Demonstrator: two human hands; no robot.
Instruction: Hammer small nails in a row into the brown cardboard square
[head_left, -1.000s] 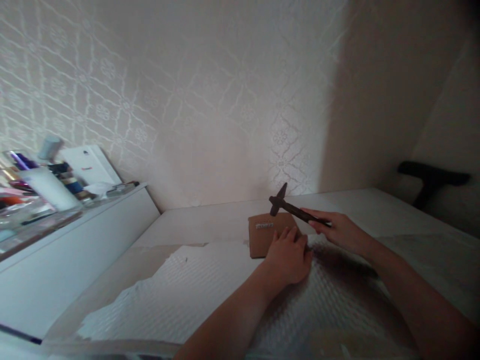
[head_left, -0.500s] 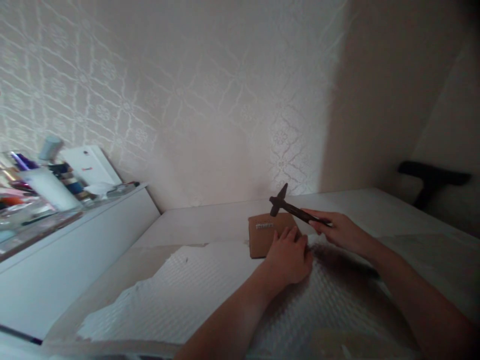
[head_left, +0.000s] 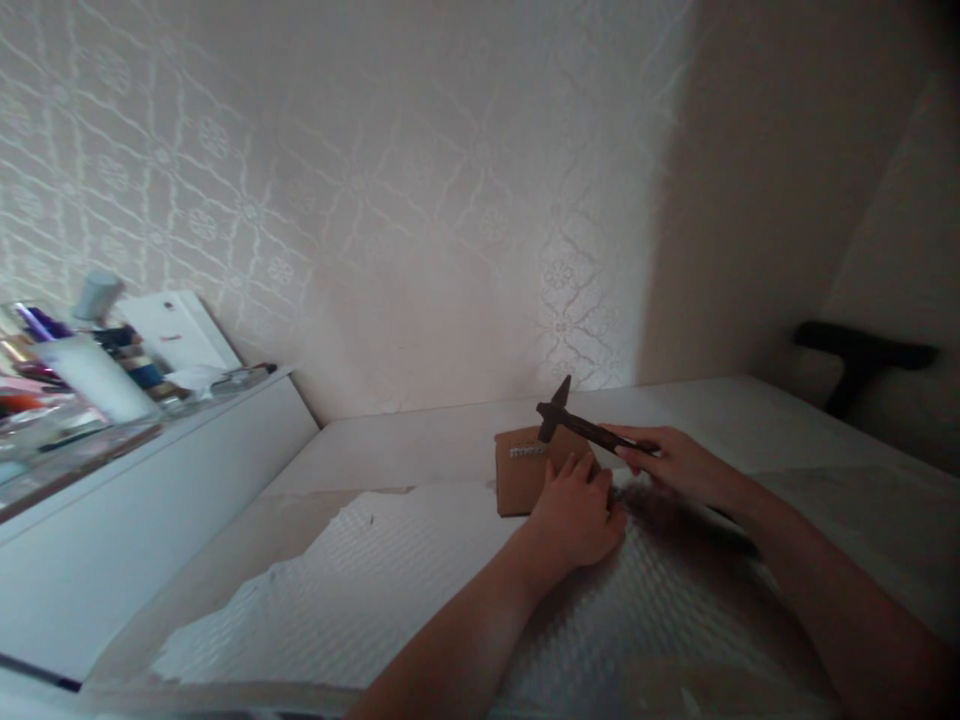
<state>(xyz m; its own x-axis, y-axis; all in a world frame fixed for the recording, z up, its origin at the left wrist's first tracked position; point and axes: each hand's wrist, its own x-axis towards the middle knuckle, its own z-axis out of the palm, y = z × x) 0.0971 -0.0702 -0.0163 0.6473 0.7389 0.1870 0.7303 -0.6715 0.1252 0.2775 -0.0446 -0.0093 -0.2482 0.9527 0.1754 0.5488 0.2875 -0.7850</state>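
A brown cardboard piece lies on a white quilted sheet, with a short silvery row of small bits near its far edge; their kind is too small to tell. My left hand grips the near right part of the cardboard, its fingers resting over the top and the thumb at the side. In my right hand is a hammer, held closed around the dark handle. The hammer's head hangs just above the cardboard's far side, right of the silvery row. Under my left palm the cardboard is hidden.
The white quilted sheet covers much of the pale surface, which ends at a patterned wall. At left, a white cabinet bears bottles and a white box. A black T-shaped object stands at right.
The hammer's head has dropped slightly toward the cardboard, and my right hand has come down a little with it. My left hand stays in place on the cardboard.
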